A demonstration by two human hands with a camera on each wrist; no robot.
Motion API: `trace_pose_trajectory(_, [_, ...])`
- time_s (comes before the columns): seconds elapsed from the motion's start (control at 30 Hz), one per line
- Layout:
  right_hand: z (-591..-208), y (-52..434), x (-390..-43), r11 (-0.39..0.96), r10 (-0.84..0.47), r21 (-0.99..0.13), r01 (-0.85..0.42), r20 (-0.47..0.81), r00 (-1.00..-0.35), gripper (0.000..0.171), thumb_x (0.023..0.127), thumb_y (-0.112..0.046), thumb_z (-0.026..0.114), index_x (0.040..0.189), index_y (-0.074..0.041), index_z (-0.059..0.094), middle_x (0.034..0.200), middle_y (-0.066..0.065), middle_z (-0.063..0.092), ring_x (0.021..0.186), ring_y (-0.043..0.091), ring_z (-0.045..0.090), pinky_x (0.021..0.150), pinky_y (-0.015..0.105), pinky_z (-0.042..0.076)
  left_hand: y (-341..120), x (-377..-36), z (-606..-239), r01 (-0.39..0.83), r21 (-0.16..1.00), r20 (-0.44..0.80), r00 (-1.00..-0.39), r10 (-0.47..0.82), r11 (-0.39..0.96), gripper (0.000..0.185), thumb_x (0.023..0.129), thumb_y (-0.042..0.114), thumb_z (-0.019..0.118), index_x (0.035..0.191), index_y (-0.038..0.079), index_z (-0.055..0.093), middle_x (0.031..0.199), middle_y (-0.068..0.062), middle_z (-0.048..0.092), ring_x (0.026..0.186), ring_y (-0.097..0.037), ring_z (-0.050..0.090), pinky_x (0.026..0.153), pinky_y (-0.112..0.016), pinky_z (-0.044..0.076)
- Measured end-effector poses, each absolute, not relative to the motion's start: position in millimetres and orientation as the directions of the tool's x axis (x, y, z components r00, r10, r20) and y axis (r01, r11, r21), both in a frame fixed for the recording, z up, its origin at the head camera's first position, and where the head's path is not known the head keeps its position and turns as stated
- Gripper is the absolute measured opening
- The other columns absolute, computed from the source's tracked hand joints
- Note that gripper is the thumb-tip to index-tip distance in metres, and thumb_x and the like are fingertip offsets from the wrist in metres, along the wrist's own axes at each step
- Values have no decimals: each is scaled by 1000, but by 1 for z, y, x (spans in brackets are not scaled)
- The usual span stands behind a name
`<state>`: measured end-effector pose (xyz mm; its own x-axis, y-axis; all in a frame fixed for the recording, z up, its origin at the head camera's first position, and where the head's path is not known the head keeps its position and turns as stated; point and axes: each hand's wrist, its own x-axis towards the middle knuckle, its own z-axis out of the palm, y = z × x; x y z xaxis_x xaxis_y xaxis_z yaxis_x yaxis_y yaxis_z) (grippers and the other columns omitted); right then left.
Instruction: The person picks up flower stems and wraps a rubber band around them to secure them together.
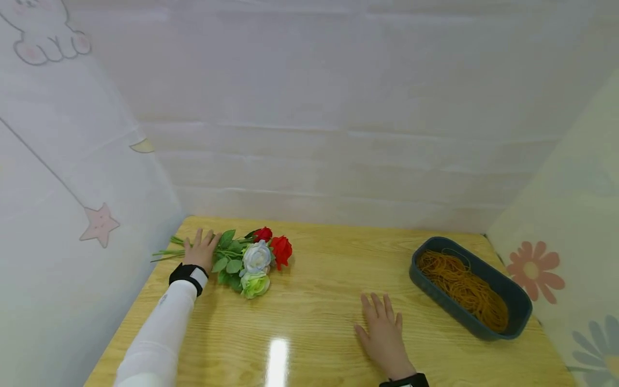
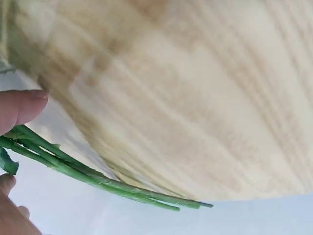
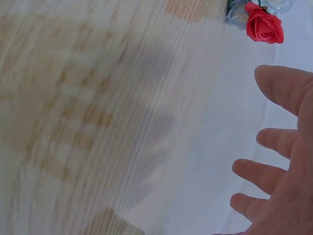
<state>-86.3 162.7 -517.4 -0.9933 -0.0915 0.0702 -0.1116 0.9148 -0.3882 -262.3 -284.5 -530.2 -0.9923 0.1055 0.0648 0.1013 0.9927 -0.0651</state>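
Note:
A bunch of artificial roses (image 1: 254, 260), red, white and pale green, lies at the back left of the wooden table (image 1: 319, 306). Its green stems (image 1: 166, 251) point left. My left hand (image 1: 199, 250) lies on the stems with fingers stretched out. In the left wrist view the stems (image 2: 102, 180) run out past a fingertip (image 2: 22, 105) and over the table edge. My right hand (image 1: 384, 330) rests flat on the table, palm down, fingers spread and holding nothing. The right wrist view shows its fingers (image 3: 281, 166) and a red rose (image 3: 264, 27) far off.
A dark blue oval basket (image 1: 521, 303) full of tan rubber bands (image 1: 464, 287) stands at the right side of the table. Pale fabric walls close in the left, back and right edges. Bare wood lies between the hands.

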Motion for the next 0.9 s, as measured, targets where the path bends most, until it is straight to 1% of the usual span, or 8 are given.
trace_pose_trajectory(0.17, [-520,162,-85,914,-105,-384,-130,84,-991,67,82,-26,70,138,-7,41,142,24,37,133,48,21,92,75,22,-283,-266,-529,124,-121,-54,-992,118,985,63,87,-10,53,142,16,35,139,-17,44,137,-43,21,105,-67,15])
trace_pose_trajectory(0.3, [-521,160,-83,915,-117,-378,-141,86,-989,66,81,-26,70,137,-6,42,142,24,37,133,48,22,91,75,23,-285,-266,-533,129,-117,-74,-990,121,985,54,85,-6,59,135,10,44,129,-19,53,129,-42,37,103,-69,16])
trace_pose_trajectory(0.43, [-521,157,-82,913,-118,-384,-138,77,-990,64,82,-25,70,137,-7,42,141,23,38,133,48,23,92,74,25,-288,-261,-536,166,-112,-82,-984,157,980,43,84,-3,63,125,6,54,119,-19,60,115,-40,50,102,-69,19])
trace_pose_trajectory(0.53, [-521,154,-80,909,-134,-391,-148,64,-989,64,82,-25,70,136,-7,43,140,22,40,133,47,26,91,72,29,-286,-251,-538,207,-15,-98,-974,205,978,35,85,2,64,119,4,58,111,-20,64,106,-40,57,98,-68,27])
trace_pose_trajectory(0.63, [-521,151,-76,901,-167,-394,-180,68,-984,63,82,-24,70,136,-5,43,137,22,43,131,46,31,91,68,34,-275,-233,-534,241,144,-111,-960,257,960,28,86,3,62,114,0,57,104,-21,65,100,-39,60,92,-59,40])
trace_pose_trajectory(0.73, [-524,146,-71,889,-202,-400,-220,89,-975,63,81,-22,70,134,-3,43,135,23,45,129,46,35,91,65,37,-256,-212,-526,270,285,-58,-953,298,920,15,88,3,60,103,1,58,95,-17,65,92,-33,63,79,-46,50])
trace_pose_trajectory(0.83, [-526,139,-66,866,-242,-425,-262,103,-965,63,80,-20,71,134,-2,43,134,24,46,127,47,37,91,64,39,-228,-186,-508,295,388,19,-950,313,873,9,89,1,57,98,2,59,87,-10,63,81,-22,62,68,-35,49])
trace_pose_trajectory(0.9, [-525,135,-63,849,-267,-446,-284,102,-958,63,80,-20,71,133,-2,43,133,24,46,126,48,38,91,64,40,-204,-169,-491,346,467,97,-935,342,814,11,91,1,54,100,3,60,89,-7,64,81,-18,62,68,-32,49])
